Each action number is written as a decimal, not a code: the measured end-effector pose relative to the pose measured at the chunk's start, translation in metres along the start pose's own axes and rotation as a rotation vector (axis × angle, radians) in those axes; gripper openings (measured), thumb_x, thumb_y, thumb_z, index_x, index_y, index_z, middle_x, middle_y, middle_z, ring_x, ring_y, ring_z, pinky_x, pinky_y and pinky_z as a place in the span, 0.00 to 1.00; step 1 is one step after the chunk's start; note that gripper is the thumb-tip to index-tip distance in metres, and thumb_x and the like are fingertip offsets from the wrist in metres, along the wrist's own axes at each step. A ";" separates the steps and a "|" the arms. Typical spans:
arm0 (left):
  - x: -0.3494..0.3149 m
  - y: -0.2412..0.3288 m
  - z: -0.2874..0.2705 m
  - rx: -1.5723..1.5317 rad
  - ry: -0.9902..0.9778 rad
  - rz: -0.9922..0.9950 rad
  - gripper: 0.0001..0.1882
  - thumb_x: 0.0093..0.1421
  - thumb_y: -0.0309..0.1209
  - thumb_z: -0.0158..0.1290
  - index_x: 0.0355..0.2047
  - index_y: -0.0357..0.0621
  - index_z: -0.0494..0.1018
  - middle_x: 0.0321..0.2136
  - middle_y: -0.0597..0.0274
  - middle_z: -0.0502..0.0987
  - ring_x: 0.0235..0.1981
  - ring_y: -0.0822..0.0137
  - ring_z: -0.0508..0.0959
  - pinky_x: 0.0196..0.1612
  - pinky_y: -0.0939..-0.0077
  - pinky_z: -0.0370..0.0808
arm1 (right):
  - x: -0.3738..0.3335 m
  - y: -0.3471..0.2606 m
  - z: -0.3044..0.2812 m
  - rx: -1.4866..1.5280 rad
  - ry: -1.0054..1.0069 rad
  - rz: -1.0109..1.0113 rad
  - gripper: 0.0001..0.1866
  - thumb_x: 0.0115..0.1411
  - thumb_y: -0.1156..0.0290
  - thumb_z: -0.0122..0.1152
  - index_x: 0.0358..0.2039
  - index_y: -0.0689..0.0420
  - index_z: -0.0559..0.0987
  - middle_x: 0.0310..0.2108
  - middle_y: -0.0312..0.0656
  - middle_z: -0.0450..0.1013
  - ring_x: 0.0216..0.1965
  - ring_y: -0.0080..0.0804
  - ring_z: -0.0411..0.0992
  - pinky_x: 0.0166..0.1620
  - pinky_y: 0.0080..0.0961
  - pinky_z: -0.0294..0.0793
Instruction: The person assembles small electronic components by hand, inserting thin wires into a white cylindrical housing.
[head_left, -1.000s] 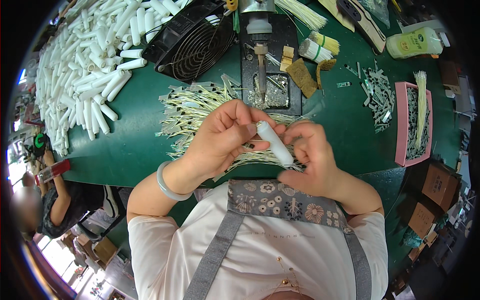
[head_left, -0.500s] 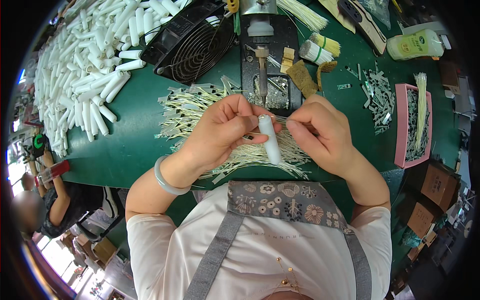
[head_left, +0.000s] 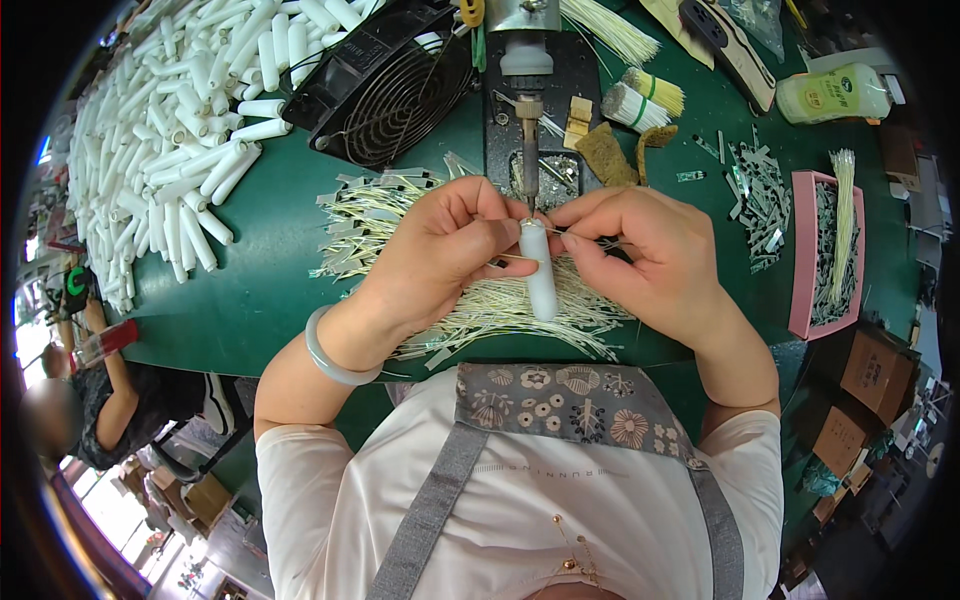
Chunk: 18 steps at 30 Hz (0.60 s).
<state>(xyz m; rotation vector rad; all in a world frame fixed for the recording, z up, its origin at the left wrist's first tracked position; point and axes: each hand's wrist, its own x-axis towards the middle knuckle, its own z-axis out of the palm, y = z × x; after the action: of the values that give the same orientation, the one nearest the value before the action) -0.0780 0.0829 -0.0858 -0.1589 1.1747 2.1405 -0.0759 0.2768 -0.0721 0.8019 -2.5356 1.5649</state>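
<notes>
Two hands meet at centre: your left hand (head_left: 445,250) closes thumb and fingers round the white tube (head_left: 540,270), holding it upright so its top sits just under the tip of the bench tool (head_left: 528,140) at 12 o'clock. Your right hand (head_left: 650,255) pinches a thin wire (head_left: 590,238) at the tube's top, fingers nearly closed. Loose pale wires (head_left: 470,310) lie under both hands, within reach. At 3 o'clock, the pink tray (head_left: 800,300) holds grey metal bits and a pale wire bundle. At 10 o'clock lies a heap of white tubes (head_left: 170,150).

One head-worn fisheye looks steeply down, close over the green table (head_left: 260,290).
</notes>
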 end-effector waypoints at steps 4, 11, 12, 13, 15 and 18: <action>0.001 0.001 0.002 0.006 0.024 0.010 0.04 0.51 0.18 0.43 0.22 0.39 0.62 0.34 0.53 0.71 0.34 0.69 0.74 0.36 0.80 0.78 | 0.004 -0.002 -0.002 -0.052 -0.004 -0.014 0.06 0.42 0.78 0.62 0.20 0.58 0.72 0.22 0.38 0.73 0.24 0.33 0.73 0.25 0.23 0.71; 0.003 0.003 0.002 -0.002 0.030 -0.001 0.03 0.51 0.17 0.42 0.23 0.38 0.62 0.33 0.55 0.71 0.33 0.70 0.74 0.35 0.80 0.79 | 0.008 -0.004 -0.009 -0.084 -0.088 -0.013 0.04 0.44 0.81 0.59 0.21 0.61 0.73 0.26 0.41 0.75 0.25 0.26 0.74 0.27 0.17 0.72; 0.003 0.004 0.003 -0.008 0.036 -0.002 0.03 0.51 0.17 0.42 0.23 0.38 0.62 0.33 0.56 0.70 0.32 0.70 0.74 0.35 0.80 0.79 | 0.008 -0.004 -0.009 -0.090 -0.079 -0.018 0.04 0.44 0.81 0.59 0.21 0.61 0.73 0.26 0.41 0.75 0.25 0.26 0.74 0.26 0.17 0.71; 0.003 0.004 0.003 -0.008 0.036 -0.002 0.03 0.51 0.17 0.42 0.23 0.38 0.62 0.33 0.56 0.70 0.32 0.70 0.74 0.35 0.80 0.79 | 0.008 -0.004 -0.009 -0.095 -0.069 -0.023 0.04 0.44 0.81 0.59 0.21 0.61 0.73 0.26 0.41 0.75 0.24 0.25 0.73 0.25 0.16 0.71; 0.002 0.005 0.004 0.010 0.033 0.017 0.03 0.51 0.17 0.41 0.23 0.38 0.63 0.32 0.58 0.70 0.32 0.71 0.74 0.35 0.79 0.79 | 0.009 -0.004 -0.006 -0.077 -0.038 -0.017 0.05 0.43 0.79 0.60 0.21 0.59 0.73 0.24 0.40 0.74 0.23 0.29 0.73 0.25 0.20 0.71; 0.002 0.005 0.002 0.014 0.001 0.019 0.04 0.51 0.17 0.41 0.24 0.38 0.63 0.31 0.59 0.70 0.32 0.71 0.74 0.35 0.80 0.79 | 0.009 -0.005 -0.006 -0.058 -0.008 -0.013 0.06 0.42 0.77 0.62 0.20 0.58 0.72 0.22 0.38 0.73 0.23 0.33 0.72 0.24 0.23 0.71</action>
<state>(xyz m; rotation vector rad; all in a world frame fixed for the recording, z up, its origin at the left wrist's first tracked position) -0.0822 0.0837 -0.0811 -0.1437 1.1961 2.1485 -0.0826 0.2760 -0.0622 0.8180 -2.5636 1.4799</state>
